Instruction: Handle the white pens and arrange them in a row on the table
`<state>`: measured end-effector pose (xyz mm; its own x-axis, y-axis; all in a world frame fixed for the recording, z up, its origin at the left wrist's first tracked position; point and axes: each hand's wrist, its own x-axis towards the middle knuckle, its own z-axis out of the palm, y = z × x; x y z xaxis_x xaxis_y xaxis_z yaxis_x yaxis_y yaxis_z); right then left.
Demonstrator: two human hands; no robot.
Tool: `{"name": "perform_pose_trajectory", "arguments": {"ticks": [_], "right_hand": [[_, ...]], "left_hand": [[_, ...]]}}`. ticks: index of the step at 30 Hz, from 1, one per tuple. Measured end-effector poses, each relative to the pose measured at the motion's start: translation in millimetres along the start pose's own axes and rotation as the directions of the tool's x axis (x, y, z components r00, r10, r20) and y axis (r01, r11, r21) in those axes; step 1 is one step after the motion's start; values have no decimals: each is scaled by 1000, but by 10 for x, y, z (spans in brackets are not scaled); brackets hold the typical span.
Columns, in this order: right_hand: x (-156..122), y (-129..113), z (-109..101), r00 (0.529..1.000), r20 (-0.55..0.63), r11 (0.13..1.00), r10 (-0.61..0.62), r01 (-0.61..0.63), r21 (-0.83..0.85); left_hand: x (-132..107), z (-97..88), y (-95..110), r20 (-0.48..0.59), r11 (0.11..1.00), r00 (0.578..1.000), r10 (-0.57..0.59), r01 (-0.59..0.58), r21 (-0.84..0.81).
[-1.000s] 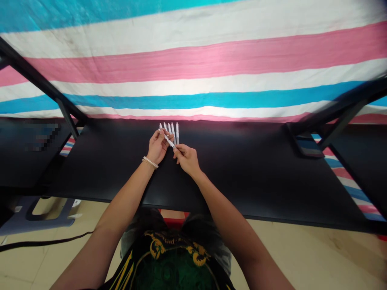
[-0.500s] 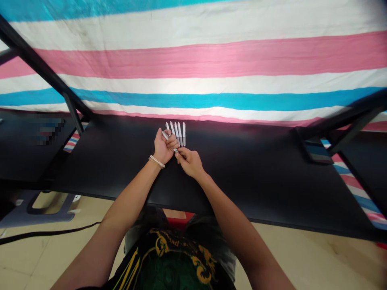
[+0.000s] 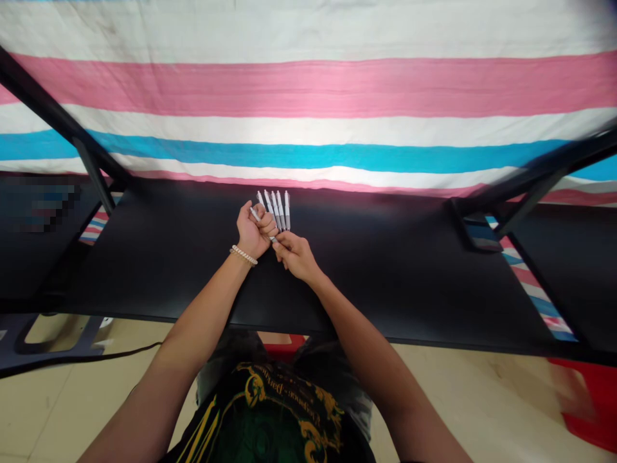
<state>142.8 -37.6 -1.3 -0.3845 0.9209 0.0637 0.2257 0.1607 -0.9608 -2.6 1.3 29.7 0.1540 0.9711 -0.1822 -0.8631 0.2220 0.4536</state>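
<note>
My left hand [image 3: 252, 231], with a bead bracelet on the wrist, is closed in a fist around a white pen [image 3: 255, 214]. My right hand [image 3: 295, 253] pinches the pen's near end between thumb and fingers. Both hands meet over the black table [image 3: 385, 270]. Just beyond them, a row of several white pens [image 3: 277, 207] lies side by side on the table, pointing away from me.
A striped pink, white and blue cloth [image 3: 308, 109] hangs behind the table. Black metal frame bars [image 3: 58, 122] slant at the left and right. A red object [image 3: 588, 399] sits on the floor at lower right. A cable [image 3: 72, 360] runs along the floor at left.
My left hand has closed more tightly round the pen, from a loose finger hold to a fist. The right hand stays on the pen's near end. The camera view has shifted slightly.
</note>
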Motion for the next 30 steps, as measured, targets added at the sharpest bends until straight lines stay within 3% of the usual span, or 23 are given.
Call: {"name": "perform_pose_trajectory", "arguments": {"ticks": [9, 16, 30], "right_hand": [[17, -24, 1, 999, -27, 996, -44, 46, 73], [63, 58, 8, 985, -153, 996, -82, 85, 10], [74, 40, 9, 981, -185, 993, -62, 80, 92]], "left_hand": [[-5, 7, 20, -20, 999, 999, 30, -31, -45], [5, -27, 48, -43, 999, 999, 29, -30, -33], [-7, -30, 75, -43, 994, 999, 14, -18, -105]]}}
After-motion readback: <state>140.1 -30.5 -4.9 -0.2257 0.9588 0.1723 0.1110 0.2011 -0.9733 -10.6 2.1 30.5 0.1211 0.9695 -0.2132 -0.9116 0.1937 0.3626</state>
